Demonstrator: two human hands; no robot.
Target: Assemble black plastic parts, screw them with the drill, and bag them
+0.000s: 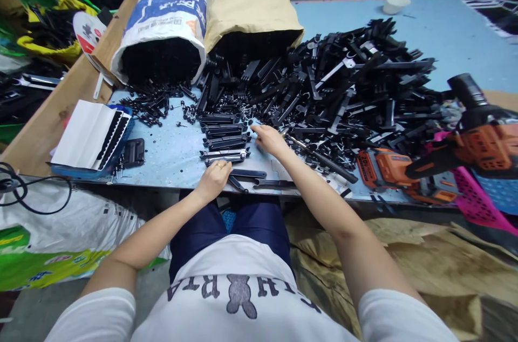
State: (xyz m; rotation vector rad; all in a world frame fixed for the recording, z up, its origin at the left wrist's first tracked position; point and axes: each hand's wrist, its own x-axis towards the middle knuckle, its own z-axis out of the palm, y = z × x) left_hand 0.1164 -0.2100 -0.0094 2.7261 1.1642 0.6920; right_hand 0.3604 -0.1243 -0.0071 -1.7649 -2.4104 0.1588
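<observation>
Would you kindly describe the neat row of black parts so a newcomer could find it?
On the blue table, find the jumbled heap of black parts. At its near left edge, just beyond the left hand and beside the right hand, is the neat row, its pieces roughly parallel, unlike the tangled heap.

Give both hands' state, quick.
Left hand: curled at the row of black parts; hold cannot be told.
Right hand: partly closed beside that row; hold cannot be told.
</observation>
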